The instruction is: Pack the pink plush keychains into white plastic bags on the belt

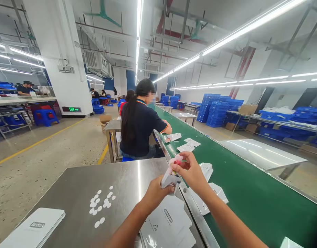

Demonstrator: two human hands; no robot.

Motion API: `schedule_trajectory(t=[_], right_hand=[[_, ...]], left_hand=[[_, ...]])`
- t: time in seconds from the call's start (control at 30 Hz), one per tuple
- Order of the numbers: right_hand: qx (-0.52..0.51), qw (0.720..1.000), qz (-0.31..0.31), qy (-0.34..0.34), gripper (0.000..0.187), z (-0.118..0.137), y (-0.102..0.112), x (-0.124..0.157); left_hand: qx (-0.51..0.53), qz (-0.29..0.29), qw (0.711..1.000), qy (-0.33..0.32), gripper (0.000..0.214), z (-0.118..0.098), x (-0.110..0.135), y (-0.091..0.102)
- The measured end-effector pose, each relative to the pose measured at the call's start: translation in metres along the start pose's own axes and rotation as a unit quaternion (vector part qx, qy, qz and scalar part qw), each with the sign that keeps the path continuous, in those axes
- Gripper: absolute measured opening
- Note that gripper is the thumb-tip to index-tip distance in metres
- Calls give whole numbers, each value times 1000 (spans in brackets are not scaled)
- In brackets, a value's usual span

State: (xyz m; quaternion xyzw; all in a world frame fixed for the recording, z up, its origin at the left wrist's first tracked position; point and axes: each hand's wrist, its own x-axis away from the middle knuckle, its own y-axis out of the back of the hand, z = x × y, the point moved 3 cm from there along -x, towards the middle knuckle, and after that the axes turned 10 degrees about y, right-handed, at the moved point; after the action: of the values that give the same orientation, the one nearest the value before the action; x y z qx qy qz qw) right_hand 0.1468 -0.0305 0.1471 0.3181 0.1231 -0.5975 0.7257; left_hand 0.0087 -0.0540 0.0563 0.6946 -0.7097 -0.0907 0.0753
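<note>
Just over the metal table's edge, my left hand (158,190) is wrapped round a small white carton (168,179), tilted with its top end facing up. My right hand (191,169) pinches a small pink-and-red item (177,160) at the carton's upper end; its exact kind is too small to make out. Below my hands lies a pile of flat white cartons (168,220) with printing. White round stickers (106,203) are scattered on the table to the left. A neat stack of flat cartons (34,229) sits at the near left corner.
A green conveyor belt (241,179) runs along the right, carrying several white cartons (217,193). Ahead, a co-worker (136,124) in a dark shirt sits at the belt. The metal table (75,179) ends at the left above the floor. Blue crates (217,110) stand beyond the belt.
</note>
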Motion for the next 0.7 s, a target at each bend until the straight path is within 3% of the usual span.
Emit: schedule_trajectory(t=[0.1, 0.23, 0.3, 0.43, 0.6, 0.7], right_hand=[[138, 990, 6, 8, 41, 6, 4, 18], [192, 980, 39, 32, 27, 9, 8, 40], [195, 974, 82, 83, 18, 12, 9, 50], [260, 932, 179, 177, 23, 20, 12, 69], [294, 913, 242, 146, 29, 23, 24, 83], [259, 931, 230, 113, 29, 22, 51, 92]], left_hand=[[15, 6, 1000, 19, 24, -3, 12, -5], [62, 58, 996, 2, 37, -13, 24, -11], [77, 93, 993, -16, 39, -18, 29, -15], [39, 110, 992, -45, 28, -23, 37, -24], [-76, 83, 990, -80, 20, -32, 49, -43], [-63, 137, 984, -91, 52, -41, 56, -47]])
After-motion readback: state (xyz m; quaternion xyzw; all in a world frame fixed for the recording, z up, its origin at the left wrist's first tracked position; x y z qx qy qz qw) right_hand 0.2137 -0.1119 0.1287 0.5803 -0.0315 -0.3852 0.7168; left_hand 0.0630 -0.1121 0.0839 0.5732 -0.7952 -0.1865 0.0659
